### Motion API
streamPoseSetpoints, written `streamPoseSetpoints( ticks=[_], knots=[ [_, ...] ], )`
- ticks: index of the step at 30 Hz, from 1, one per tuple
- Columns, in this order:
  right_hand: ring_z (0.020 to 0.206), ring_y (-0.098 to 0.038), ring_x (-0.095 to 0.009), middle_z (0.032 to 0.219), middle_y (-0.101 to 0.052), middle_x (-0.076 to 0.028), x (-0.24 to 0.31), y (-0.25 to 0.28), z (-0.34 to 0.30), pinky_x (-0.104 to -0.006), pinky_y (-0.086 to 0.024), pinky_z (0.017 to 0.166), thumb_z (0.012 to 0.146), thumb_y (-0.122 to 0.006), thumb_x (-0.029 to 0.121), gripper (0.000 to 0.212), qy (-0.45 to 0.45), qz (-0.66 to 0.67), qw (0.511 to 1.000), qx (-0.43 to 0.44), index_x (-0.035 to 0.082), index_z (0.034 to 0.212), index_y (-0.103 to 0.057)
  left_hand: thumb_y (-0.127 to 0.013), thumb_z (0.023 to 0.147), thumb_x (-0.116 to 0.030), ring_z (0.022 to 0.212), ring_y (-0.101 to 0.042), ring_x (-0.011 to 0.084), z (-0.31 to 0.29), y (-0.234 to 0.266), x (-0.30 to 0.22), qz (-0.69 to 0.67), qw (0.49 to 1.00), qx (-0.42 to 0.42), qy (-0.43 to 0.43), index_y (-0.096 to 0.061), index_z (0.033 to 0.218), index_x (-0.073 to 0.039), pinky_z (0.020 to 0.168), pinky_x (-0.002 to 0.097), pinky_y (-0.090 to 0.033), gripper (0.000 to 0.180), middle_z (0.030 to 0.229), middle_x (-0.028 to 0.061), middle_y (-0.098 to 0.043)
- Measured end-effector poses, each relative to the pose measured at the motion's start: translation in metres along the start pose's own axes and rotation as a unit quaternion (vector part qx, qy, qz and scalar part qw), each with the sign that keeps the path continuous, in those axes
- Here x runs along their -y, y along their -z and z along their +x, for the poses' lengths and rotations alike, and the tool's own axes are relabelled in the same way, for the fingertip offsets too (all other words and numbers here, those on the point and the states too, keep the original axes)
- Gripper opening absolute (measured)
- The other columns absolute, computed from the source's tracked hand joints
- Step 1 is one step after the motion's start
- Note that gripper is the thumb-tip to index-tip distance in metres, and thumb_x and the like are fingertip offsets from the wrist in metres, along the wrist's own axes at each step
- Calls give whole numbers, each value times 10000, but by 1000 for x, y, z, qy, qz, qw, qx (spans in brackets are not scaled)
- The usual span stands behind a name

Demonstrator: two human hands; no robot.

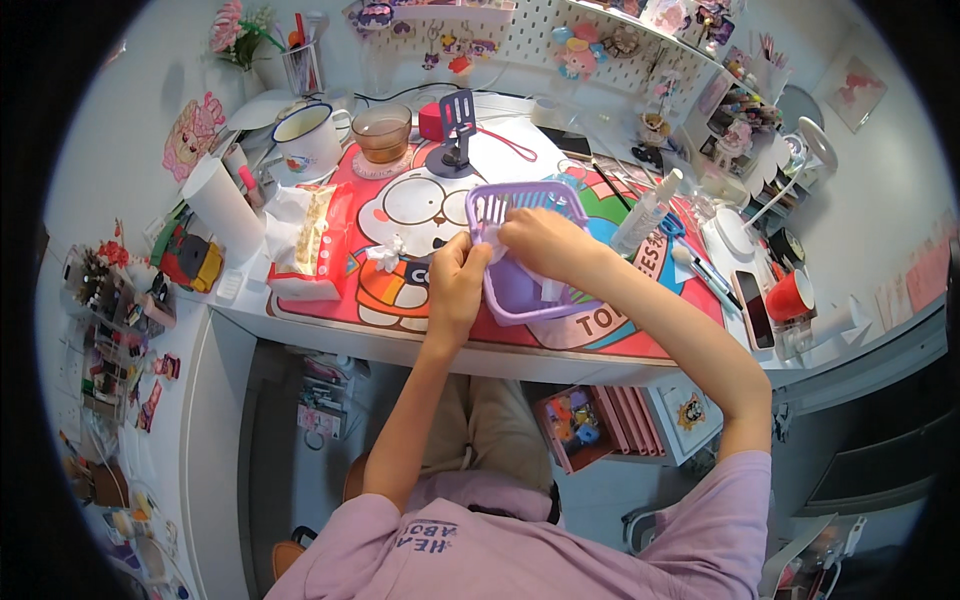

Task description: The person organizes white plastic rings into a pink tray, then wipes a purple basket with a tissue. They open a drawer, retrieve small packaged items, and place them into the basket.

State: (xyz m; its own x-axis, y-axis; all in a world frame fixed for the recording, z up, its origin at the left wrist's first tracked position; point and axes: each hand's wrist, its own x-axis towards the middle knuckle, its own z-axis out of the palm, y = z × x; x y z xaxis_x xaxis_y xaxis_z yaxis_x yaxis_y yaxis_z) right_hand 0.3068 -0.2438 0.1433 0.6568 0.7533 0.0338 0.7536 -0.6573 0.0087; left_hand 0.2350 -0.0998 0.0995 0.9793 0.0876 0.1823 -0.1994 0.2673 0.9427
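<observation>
A purple plastic basket (532,310) with slotted sides stands tilted at the desk's front middle. My left hand (458,288) is closed on its left rim, thumb on top. Inside the basket's upper left part, my right hand (548,243) is closed with its knuckles up, pressing a white tissue (493,238) to the left wall. Most of that tissue is hidden by the fingers. A crumpled tissue (385,254) lies on the patterned desk mat (360,300), left of my left hand. To the right of the basket stands a clear spray bottle (645,215).
A red-and-white tissue pack (312,245), a paper roll (222,205), an enamel mug (306,143) and an amber glass bowl (382,134) stand at the left. Behind the basket is a dark phone stand (457,135). Brushes (705,278), a phone (754,310) and a red cup (790,295) are at the right.
</observation>
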Motion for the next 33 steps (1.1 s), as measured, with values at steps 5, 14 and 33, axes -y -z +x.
streamPoseSetpoints(
  ticks=[5,14,33],
  knots=[
    [1016,-561,-324,1057,-547,-172,-2,14,-24,-399,-487,825,709,-571,-72,360,56,110,990,71,50,1044,-623,-511,856,-135,554,-349,19,1,-3,3,1,1000,-26,-17,-483,691,-31,467,220,-289,196,626,-50,-441],
    [808,-606,-333,779,-628,-139,-8,7,4,-405,-477,711,684,-611,-20,111,190,153,968,-59,12,787,-634,-511,842,-114,562,-379,12,5,-2,1,-39,999,6,4,-557,775,-4,479,200,-305,136,660,-51,-482],
    [744,-653,-289,773,-670,-177,24,20,-31,-356,-516,681,630,-689,35,203,36,281,953,111,24,830,-714,-508,862,-78,576,-457,12,3,-7,18,-101,995,10,-19,-537,793,-25,518,178,-386,92,710,-22,-549]
  ],
)
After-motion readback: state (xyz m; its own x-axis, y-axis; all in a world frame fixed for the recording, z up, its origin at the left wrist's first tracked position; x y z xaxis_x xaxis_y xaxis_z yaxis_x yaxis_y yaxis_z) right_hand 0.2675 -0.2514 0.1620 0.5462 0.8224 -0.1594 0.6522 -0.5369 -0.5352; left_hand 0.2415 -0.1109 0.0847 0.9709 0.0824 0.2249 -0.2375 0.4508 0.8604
